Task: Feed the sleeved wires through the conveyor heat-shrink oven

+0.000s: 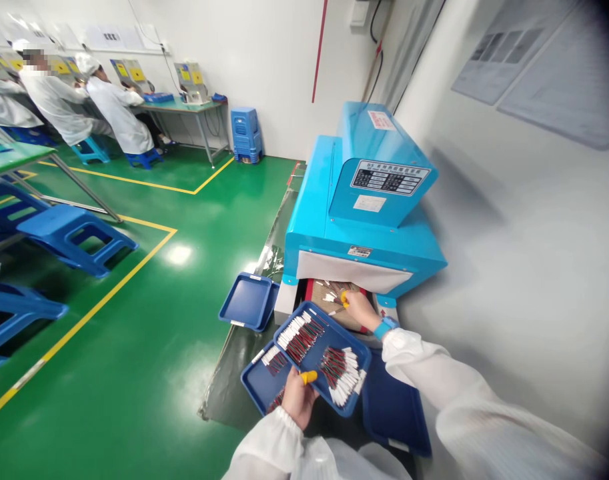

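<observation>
My left hand [299, 397] is closed on the near edge of a blue tray [314, 363], its yellow-covered thumb over the rim. Two rows lie in that tray: short dark red and green wires with white ends [300, 337] on the left, and a fanned group [341, 375] on the right. At the mouth of a blue conveyor machine [364, 237], my right hand [360, 310] has its yellow-covered fingertips pinched together on short wires. Several loose wires with white ends [329, 297] lie on the brown mesh belt around it. The fingertips partly hide what they grip.
Under the held tray is another blue tray [257, 387] with wires. Stacked blue trays [247, 300] stand left of the belt, and one more tray [397, 407] lies at right. A white flap [351, 269] hangs over the machine's opening. Co-workers [117, 110] sit at benches far left.
</observation>
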### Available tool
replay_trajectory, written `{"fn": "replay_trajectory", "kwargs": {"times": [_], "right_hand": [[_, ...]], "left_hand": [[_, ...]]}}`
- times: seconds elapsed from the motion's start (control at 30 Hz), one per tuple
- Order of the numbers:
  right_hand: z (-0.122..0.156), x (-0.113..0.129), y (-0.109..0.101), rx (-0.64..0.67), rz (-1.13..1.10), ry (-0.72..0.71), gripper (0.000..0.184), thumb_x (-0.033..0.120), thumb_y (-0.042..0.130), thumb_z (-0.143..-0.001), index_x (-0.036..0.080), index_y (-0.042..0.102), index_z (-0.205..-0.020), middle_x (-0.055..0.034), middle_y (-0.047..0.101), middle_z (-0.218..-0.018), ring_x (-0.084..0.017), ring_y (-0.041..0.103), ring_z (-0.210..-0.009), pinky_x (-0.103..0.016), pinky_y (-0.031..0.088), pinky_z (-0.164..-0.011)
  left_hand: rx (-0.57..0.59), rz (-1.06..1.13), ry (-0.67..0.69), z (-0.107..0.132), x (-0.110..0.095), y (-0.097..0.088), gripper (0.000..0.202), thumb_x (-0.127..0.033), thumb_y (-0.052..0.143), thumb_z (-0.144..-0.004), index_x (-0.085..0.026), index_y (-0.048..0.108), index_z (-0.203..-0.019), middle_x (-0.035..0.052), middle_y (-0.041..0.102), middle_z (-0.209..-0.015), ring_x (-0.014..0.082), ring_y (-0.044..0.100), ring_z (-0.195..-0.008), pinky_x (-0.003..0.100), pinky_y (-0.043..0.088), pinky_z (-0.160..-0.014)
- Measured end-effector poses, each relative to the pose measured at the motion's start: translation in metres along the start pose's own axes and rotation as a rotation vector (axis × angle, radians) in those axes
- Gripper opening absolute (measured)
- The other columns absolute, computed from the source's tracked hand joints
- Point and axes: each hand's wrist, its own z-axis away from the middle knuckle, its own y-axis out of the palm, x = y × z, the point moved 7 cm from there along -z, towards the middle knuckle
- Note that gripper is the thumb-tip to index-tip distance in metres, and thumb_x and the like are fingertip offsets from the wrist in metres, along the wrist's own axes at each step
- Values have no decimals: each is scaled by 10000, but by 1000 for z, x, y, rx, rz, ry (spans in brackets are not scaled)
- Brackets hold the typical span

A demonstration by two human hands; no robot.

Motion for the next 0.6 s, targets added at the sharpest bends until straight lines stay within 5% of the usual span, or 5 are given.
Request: {"fn": "replay_trajectory", "kwargs": {"times": [0.6], "right_hand": [[1,-61,8,-115,-240,256,170,126,501,-631,171,647,-704,-30,662,-670,-156,585,-649,-229,421,-609]], "left_hand": [[21,-1,-1,0,0,-1,659,-14,590,-609,-232,424,-1208,35,689,-873,212,646,-865,330,502,-762]]}}
